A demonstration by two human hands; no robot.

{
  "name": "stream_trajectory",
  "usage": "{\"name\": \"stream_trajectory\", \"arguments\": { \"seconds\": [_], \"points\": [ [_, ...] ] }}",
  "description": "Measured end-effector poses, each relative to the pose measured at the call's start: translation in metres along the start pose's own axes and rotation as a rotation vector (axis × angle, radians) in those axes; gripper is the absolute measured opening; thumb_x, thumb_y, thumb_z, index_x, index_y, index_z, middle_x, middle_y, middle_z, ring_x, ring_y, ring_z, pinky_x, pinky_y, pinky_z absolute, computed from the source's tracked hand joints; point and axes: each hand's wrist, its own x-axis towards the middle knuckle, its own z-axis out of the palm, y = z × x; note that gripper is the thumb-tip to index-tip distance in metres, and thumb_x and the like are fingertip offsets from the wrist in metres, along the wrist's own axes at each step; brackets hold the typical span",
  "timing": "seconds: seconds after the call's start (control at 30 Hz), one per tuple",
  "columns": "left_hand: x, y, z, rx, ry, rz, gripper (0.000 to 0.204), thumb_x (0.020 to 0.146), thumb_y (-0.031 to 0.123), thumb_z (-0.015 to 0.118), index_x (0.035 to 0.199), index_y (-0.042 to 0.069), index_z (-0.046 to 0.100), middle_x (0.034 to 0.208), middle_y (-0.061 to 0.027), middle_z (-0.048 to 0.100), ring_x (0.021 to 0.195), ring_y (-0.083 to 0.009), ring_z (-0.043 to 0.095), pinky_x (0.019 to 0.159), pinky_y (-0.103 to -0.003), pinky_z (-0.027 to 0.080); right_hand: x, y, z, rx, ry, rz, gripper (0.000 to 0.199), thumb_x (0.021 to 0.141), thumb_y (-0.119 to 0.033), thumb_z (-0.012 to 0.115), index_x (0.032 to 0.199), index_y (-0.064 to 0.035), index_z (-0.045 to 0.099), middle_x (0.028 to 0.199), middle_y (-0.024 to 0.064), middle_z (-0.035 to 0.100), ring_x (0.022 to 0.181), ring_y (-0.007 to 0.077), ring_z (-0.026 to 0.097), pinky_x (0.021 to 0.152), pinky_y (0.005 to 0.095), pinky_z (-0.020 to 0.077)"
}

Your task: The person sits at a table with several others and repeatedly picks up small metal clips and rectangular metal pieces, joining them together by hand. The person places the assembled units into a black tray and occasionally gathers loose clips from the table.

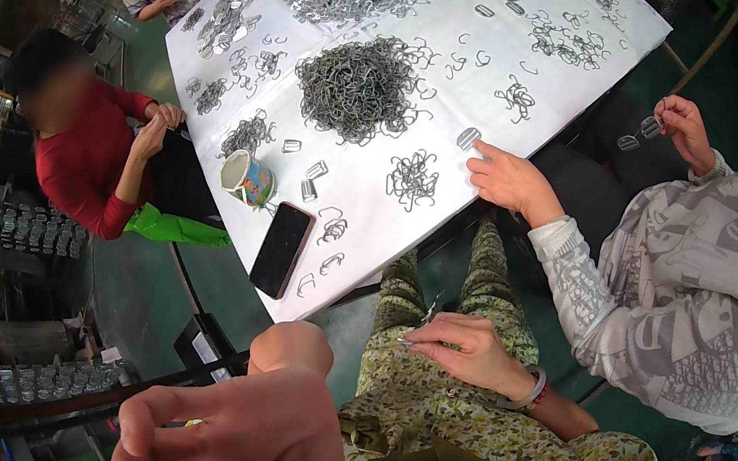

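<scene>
Head: metal piece (406, 342) (between right fingertips (433, 330))

The floor (122, 286) (dark green) underlies a white table (349, 257).

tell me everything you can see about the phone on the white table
The phone is a slim rectangle with rounded corners, a glossy, dark, glass-like face and a thin, brownish rim. That face is up and looks unlit. It lies flat on the white table near its edge. A patterned cup is just beyond it to the left, and bent metal hooks lie to its right. No hand touches it.
</scene>
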Motion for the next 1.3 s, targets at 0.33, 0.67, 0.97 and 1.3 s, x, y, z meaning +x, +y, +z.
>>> {"name": "stream_trajectory", "arguments": {
  "seconds": [0.33, 0.67, 0.97, 1.3],
  "points": [
    [0.011, -0.018, 0.009, -0.149, 0.237, -0.032, 0.024, 0.097, 0.022, 0.054, 0.12, 0.015, 0.058, 0.124, 0.0016, 0.054, 0.112, -0.0202, 0.051, 0.101, -0.04, 0.037, 0.004, 0.006, 0.002, 0.019, -0.02, 0.001, 0.018, 0.083, -0.003, 0.072, 0.101, -0.0026, 0.073, 0.078, 0.008, 0.067, 0.065, 0.0164, 0.062, 0.056, 0.0295, 0.049],
    [-0.247, -0.152, -0.041, 0.548, -0.989, -1.107, 0.019, 0.082, 0.018, 0.076, 0.091, 0.001, 0.071, 0.087, -0.012, 0.068, 0.076, -0.0222, 0.062, 0.069, -0.035, 0.049, 0.007, 0.017, 0.0, 0.038, -0.032, -0.024, 0.019, 0.083, -0.004, 0.073, 0.102, -0.0038, 0.072, 0.081, 0.0079, 0.067, 0.068, 0.0188, 0.064, 0.058, 0.0304, 0.0512],
    [-0.299, -0.163, -0.02, 0.684, -1.138, -1.075, 0.031, 0.076, 0.017, 0.079, 0.098, -0.001, 0.069, 0.088, -0.0167, 0.066, 0.084, -0.0347, 0.063, 0.075, -0.041, 0.051, -0.001, 0.029, -0.018, 0.051, 0.082, 0.013, 0.017, 0.082, -0.005, 0.074, 0.099, -0.0034, 0.073, 0.077, 0.0084, 0.067, 0.063, 0.0177, 0.061, 0.058, 0.0305, 0.0502],
    [-0.264, -0.173, -0.023, 0.139, -0.637, -1.918, 0.026, 0.084, 0.013, 0.077, 0.096, -0.009, 0.069, 0.078, -0.0082, 0.068, 0.066, -0.0109, 0.06, 0.062, -0.024, 0.05, 0.001, 0.032, -0.02, 0.014, 0.102, -0.039, 0.016, 0.081, -0.006, 0.075, 0.097, -0.0056, 0.074, 0.073, 0.0061, 0.065, 0.059, 0.0167, 0.059, 0.056, 0.0303, 0.0491]
  ]
}}
